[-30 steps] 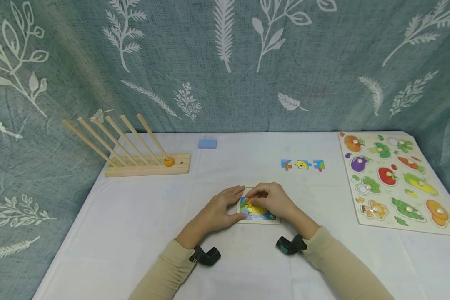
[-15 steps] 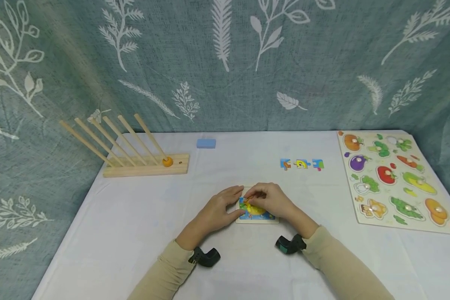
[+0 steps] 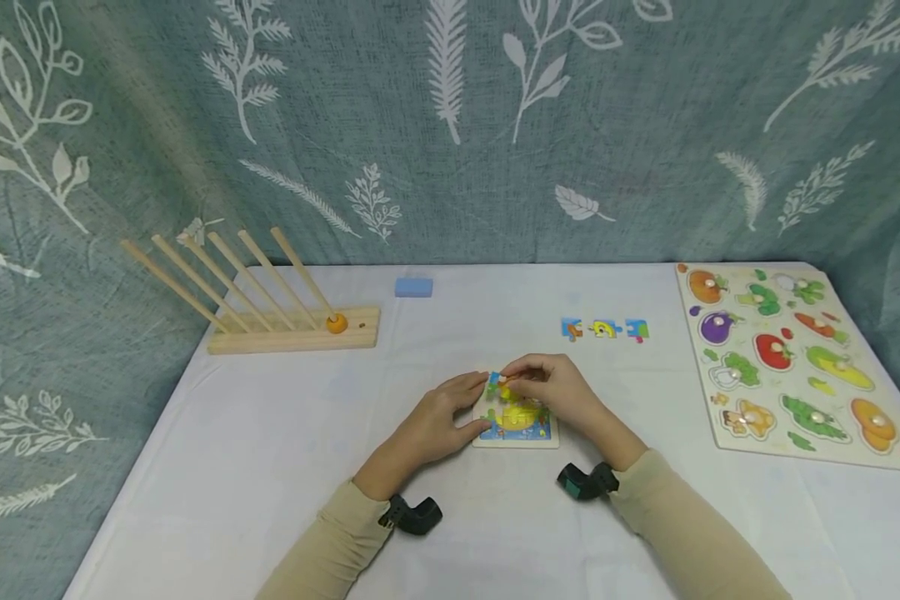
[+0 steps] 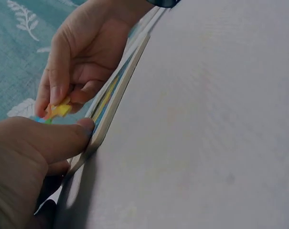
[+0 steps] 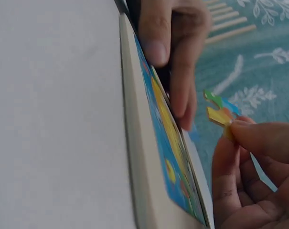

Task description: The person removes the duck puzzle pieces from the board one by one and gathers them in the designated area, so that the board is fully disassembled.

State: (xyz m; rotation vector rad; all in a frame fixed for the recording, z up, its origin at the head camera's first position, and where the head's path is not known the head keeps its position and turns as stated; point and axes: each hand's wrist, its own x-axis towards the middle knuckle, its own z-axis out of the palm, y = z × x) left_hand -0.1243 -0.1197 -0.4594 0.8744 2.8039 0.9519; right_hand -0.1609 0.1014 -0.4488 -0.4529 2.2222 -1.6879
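Note:
A small jigsaw puzzle board (image 3: 521,444) with a pale wooden rim lies on the table, several pieces fitted as a yellow shape over blue. My left hand (image 3: 444,418) rests along its left side, fingers fairly straight, the thumb (image 4: 70,138) pressing at the rim. Between thumb and fingertips, my right hand (image 3: 558,390) pinches a puzzle piece (image 5: 218,114) of yellow, green, blue and orange. It is held above the upper part of the board, and the fingers cover some of it.
Three loose puzzle pieces (image 3: 604,328) lie in a row behind the board. Further right is a vegetable peg puzzle (image 3: 802,367). A wooden peg stand (image 3: 292,337) with an orange bead (image 3: 337,323) stands at the left, and a blue block (image 3: 414,287) near the back edge.
My right hand has lifted up and slightly right from the board, bringing the pinched puzzle piece with it. More of the yellow picture shows. My left hand has stayed in place.

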